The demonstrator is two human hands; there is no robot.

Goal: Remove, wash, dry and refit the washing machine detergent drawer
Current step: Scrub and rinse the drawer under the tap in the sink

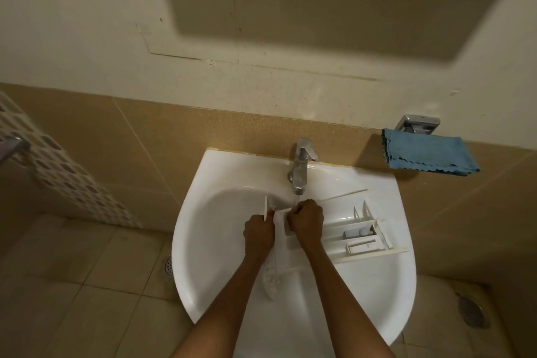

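Observation:
The white detergent drawer [357,234] lies across the white sink [209,241], its compartments facing up and its right end resting on the sink's right rim. Water runs from the chrome tap [300,167] onto the drawer's left end. My left hand [259,234] grips the drawer's flat front panel at the left. My right hand [306,222] is curled over the drawer's left compartment under the stream; what its fingers hold is hidden.
A folded blue cloth [430,155] lies on a chrome holder [417,123] on the wall, right of the sink. Tan tiles cover the wall behind. Floor drains [168,266] show on the tiled floor at left and at lower right.

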